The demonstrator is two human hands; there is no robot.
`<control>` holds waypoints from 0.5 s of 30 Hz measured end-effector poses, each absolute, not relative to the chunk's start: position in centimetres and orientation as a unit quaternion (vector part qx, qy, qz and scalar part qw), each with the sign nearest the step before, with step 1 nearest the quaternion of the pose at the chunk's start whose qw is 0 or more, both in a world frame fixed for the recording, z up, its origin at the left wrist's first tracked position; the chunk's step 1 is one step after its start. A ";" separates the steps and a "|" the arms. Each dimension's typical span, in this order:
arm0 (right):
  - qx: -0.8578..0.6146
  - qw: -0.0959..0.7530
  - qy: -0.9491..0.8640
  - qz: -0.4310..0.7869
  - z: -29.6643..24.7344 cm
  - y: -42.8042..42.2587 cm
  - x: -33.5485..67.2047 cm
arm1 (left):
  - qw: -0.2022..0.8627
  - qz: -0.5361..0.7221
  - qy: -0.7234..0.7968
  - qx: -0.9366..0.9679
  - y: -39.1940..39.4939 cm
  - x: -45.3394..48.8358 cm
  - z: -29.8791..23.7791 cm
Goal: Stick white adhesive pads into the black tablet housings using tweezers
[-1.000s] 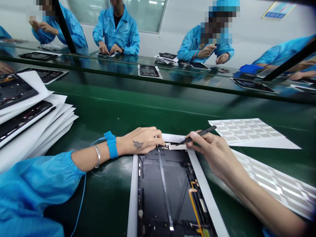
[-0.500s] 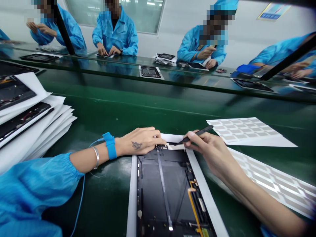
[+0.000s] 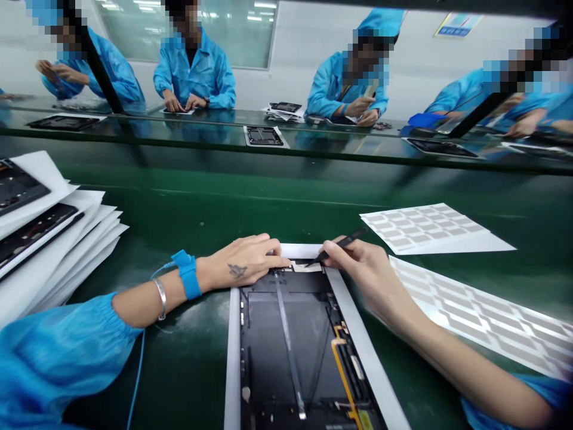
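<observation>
An opened tablet (image 3: 286, 340) with a black interior lies on a white sheet (image 3: 371, 352) before me. My left hand (image 3: 250, 260) rests across its far left corner. The index finger is stretched out, its tip beside a small white sticker (image 3: 307, 268) at the far end; the thumb is hidden. My right hand (image 3: 358, 263) pinches slim black tweezers (image 3: 342, 243), whose point touches or hovers just over the sticker. A blue wrist strap (image 3: 188, 275) with a cord circles my left wrist.
Two sheets of grey stickers (image 3: 436, 227) (image 3: 487, 316) lie to the right. At left rises a stack of tablets (image 3: 36, 233) between white sheets. Beyond a raised ledge, several co-workers in blue (image 3: 197, 71) handle parts; another tablet (image 3: 264, 136) lies there.
The camera view has shifted and levelled slightly, so the near things sit further left. The tweezers' point remains at the sticker, and the left index finger stays beside it.
</observation>
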State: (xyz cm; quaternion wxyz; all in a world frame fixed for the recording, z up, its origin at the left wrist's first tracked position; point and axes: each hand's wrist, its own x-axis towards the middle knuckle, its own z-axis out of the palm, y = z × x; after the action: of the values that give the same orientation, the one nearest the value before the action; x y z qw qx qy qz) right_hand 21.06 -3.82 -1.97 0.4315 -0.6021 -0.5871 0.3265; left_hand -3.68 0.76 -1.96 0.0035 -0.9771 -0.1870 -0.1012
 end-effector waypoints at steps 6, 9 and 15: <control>-0.565 0.433 -0.649 0.269 -1.2 -5.0 20.1 | -0.005 -0.128 -0.166 -0.978 0.9 -4.0 -2.3; -0.533 0.434 -0.686 0.239 -1.0 -5.3 19.7 | -0.009 -0.126 -0.174 -0.977 0.8 -4.0 -2.3; -0.498 0.422 -0.725 0.219 -1.7 -5.1 19.7 | -0.016 -0.125 -0.178 -0.976 0.8 -3.9 -2.2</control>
State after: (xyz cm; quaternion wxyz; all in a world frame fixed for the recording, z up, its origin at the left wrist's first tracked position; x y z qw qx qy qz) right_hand 19.69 -5.06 -1.74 0.4218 -0.4981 -0.7251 0.2195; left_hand -3.86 0.85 -2.23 -0.0160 -0.9760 -0.1776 -0.1248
